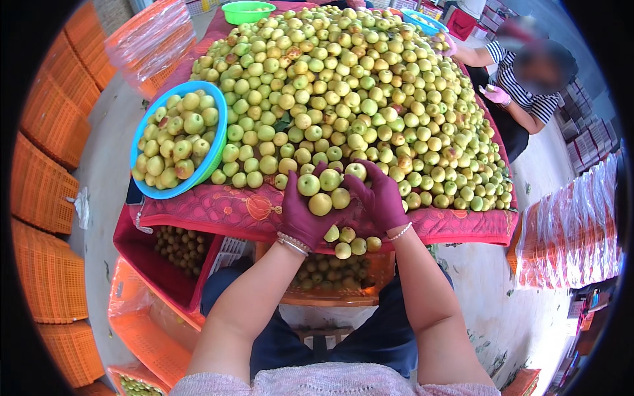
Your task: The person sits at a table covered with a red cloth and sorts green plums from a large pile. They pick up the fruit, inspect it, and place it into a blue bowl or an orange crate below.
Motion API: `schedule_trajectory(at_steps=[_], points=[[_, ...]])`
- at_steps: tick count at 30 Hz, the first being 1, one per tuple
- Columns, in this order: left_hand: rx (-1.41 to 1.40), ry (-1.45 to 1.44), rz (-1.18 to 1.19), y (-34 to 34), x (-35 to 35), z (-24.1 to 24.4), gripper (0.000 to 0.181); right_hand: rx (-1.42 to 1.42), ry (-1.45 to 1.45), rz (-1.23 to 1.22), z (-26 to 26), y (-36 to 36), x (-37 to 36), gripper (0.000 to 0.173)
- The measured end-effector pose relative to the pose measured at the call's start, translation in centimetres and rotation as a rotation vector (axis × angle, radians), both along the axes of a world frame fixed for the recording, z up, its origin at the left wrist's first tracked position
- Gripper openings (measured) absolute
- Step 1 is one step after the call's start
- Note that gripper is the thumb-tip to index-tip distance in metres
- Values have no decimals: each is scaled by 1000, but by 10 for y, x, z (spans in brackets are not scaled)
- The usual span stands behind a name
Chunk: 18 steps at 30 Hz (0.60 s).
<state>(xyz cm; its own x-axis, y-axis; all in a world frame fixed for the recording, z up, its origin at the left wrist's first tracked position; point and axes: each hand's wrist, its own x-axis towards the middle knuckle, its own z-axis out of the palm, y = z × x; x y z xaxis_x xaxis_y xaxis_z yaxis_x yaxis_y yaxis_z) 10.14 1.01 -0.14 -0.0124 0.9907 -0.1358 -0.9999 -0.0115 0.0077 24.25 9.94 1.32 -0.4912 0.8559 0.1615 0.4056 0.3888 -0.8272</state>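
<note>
A large heap of round yellow-green fruit (346, 94), some with brown patches, covers the table with a red patterned quilted cloth (233, 205). My left hand (307, 213), in a maroon glove, is palm up at the near edge and cradles several fruits (320, 204). To its right, my right hand (379, 198), gloved alike, has thumb and fingers around one fruit (355, 171). Several more fruits (358, 246) show between my wrists, in front of the cloth's edge; what bears them cannot be told. A blue-rimmed basin (221, 106) full of fruit stands left of the heap.
Below the table are a red bin (143, 267) and an orange crate (297, 297), both with fruit. Orange crates (47, 267) are stacked left; plastic-wrapped ones (564, 232) stand right. A person in striped clothing and pink gloves (498, 95) is at the right. A green basin (247, 17) stands behind.
</note>
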Motion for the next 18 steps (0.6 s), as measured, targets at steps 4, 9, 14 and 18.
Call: schedule_trajectory(at_steps=[4, 9, 14, 18], points=[[-8, -9, -28, -2, 0, -5, 69, -147, 57, 103, -1, -1, -1, 49], [56, 8, 3, -6, -3, -6, 70, -47, 8, 140, -7, 3, 1, 39], [56, -50, 20, -7, -12, 0, 74, -12, 96, 174, -3, -4, -4, 42], [160, -89, 193, -14, -25, 34, 65, -329, 402, 87, 3, -6, -12, 42]])
